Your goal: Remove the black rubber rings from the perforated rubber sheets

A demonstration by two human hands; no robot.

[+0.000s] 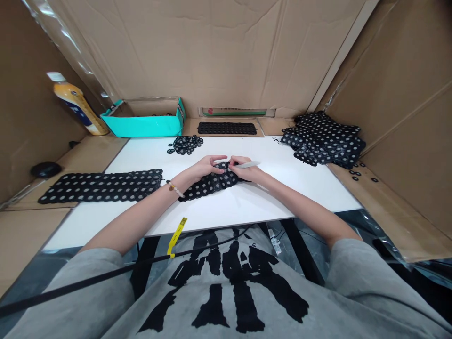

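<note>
A black perforated strip (209,185), patterned with rows of pale round spots, lies slantwise on the white board in front of me. My left hand (207,167) grips its upper edge, thumb on top and index finger stretched out toward the right. In my right hand (242,165), fingertips pinch a slim whitish pen-like tool (250,165) close to the strip's right part. The tool's tip is hidden by the fingers. Beyond my left hand sits a small heap of loose black rings (185,145). Another spotted black strip (102,185) lies flat to the left.
A turquoise box (143,126) and a yellow bottle (78,103) stand at the back left. One dark strip (227,128) lies against the rear cardboard wall (212,52). Spotted black sheets (319,139) are piled at the right. A black cable (116,272) crosses before my body.
</note>
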